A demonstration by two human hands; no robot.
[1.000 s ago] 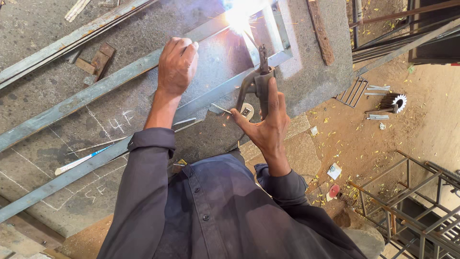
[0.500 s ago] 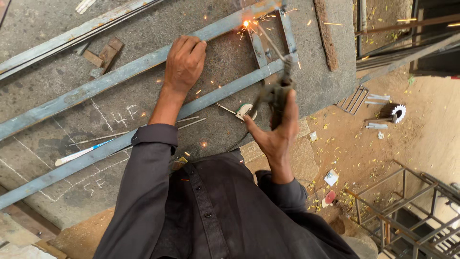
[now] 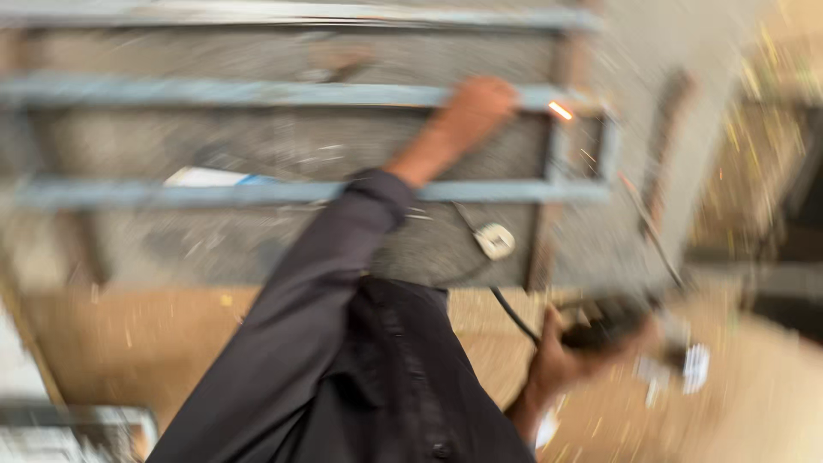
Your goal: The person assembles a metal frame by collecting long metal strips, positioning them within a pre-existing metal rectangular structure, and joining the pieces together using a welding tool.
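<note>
dark grey long-sleeved shirt (image 3: 343, 343) | cuffed sleeves (blurred) | bare hands

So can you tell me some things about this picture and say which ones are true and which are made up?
1. The left hand rests on a blue-grey metal bar. True.
2. The right hand is empty. False: it has a dark tool in its grip.
3. A small orange glow shows on the frame near the left hand. True.
4. The right hand is pressing the tool onto the frame. False: it is held away from the frame, low over the sandy ground.
5. The person wears a dark long sleeve. True.
</note>
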